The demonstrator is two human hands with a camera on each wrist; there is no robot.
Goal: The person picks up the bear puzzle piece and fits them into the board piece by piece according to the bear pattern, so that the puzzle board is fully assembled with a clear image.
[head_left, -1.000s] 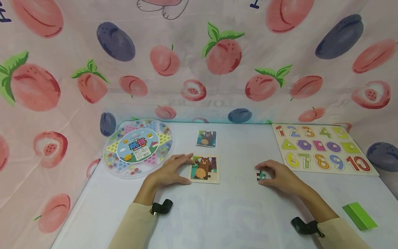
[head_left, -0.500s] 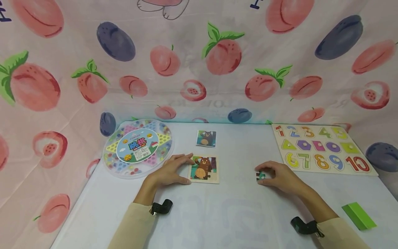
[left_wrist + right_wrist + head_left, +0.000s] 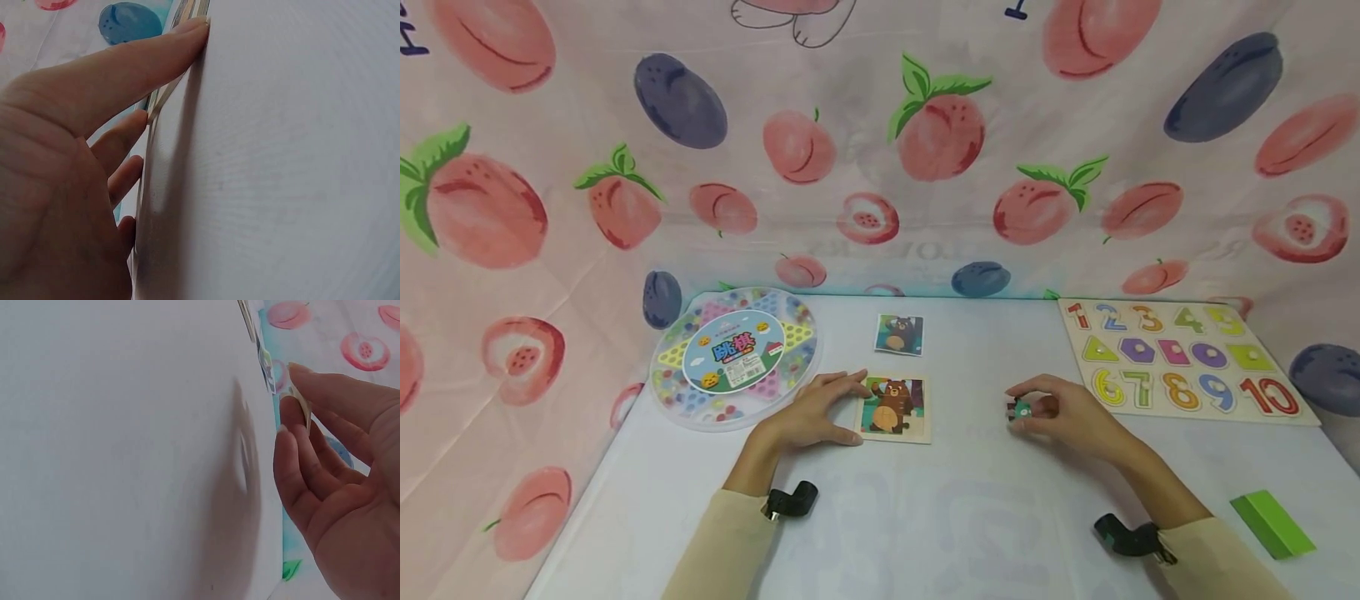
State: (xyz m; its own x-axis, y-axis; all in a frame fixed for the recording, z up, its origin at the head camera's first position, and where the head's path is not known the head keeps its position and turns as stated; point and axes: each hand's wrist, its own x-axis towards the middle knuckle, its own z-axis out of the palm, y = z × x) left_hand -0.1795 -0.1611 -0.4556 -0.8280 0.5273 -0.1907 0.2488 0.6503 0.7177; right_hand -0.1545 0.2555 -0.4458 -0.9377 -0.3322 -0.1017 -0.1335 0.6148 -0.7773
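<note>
My left hand [image 3: 816, 408] rests at the left side of a small wooden bear puzzle board [image 3: 913, 437]. Its index finger touches the upper left corner and its thumb the lower left; both are fairly straight. In the left wrist view the thumb [image 3: 144, 67] lies against the board's edge. To the right, my right hand [image 3: 1075, 419] pinches a small green and dark puzzle piece [image 3: 1021, 409] between thumb and fingers. The right wrist view shows the piece [image 3: 302, 406] edge-on, raised off the table. The board shows a bare wooden patch at its lower right.
A matching bear picture card [image 3: 898, 334] lies behind the board. At left is a round Chinese checkers set [image 3: 763, 400]; at right, a number and shape board [image 3: 1195, 357]. A green block [image 3: 1272, 523] lies at the front right of the white table [image 3: 925, 525].
My right hand has moved slightly left toward the board with the puzzle piece, which has turned a little in its fingers. My left hand and the board stay put.
</note>
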